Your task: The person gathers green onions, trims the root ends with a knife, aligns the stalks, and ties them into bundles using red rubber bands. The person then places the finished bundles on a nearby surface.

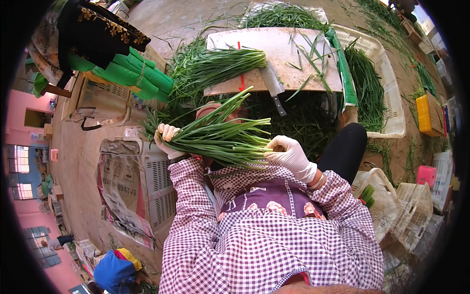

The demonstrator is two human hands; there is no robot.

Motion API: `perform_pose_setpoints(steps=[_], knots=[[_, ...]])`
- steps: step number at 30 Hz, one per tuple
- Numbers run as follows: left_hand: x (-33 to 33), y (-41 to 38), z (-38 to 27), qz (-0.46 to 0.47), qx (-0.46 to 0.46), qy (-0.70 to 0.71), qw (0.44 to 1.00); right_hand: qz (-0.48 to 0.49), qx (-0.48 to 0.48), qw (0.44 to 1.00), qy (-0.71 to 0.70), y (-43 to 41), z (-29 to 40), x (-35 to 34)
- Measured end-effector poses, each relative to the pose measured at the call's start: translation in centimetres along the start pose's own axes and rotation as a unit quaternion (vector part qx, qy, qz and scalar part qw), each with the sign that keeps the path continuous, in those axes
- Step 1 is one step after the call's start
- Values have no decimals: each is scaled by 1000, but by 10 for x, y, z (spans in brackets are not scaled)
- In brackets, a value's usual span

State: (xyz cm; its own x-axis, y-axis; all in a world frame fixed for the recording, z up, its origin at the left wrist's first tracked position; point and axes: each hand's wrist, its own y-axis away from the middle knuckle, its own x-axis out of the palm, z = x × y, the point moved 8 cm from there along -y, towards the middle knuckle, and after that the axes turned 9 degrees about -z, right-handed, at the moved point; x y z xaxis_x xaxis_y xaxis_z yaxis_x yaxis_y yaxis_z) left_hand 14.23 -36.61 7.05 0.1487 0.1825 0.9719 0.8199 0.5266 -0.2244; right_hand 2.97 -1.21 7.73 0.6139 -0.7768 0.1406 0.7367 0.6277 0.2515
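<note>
A loose bunch of garlic chives (224,141) lies across my lap, pale stem ends pointing right. My left hand (167,139), in a white glove, grips it near the leafy end. At the stem ends, my gloved right hand (292,156) pinches a few stems between thumb and fingers. Beyond them, a second bundle of chives (231,64) rests on a pale board (227,38), over a red tie strip (241,81). Beside its cut ends lies a kitchen knife (271,79), its black handle jutting past the board's near edge.
Loose chive leaves (312,62) litter the board's right side. A white plastic crate (393,92) of chives stands at right. Green wrapped rolls (139,73) sit at upper left, and a covered crate (158,183) is by my left arm. Leaf scraps fill the dark space below the board.
</note>
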Motion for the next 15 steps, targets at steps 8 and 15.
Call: perform_pose_setpoints(steps=[8, 15], knots=[[4, -2, -2, 13, 0, 4, 1000, -22, 61, 988, -140, -3, -21, 2], [-11, 3, -10, 8, -19, -7, 1000, -86, 27, 980, -177, -11, -10, -38]])
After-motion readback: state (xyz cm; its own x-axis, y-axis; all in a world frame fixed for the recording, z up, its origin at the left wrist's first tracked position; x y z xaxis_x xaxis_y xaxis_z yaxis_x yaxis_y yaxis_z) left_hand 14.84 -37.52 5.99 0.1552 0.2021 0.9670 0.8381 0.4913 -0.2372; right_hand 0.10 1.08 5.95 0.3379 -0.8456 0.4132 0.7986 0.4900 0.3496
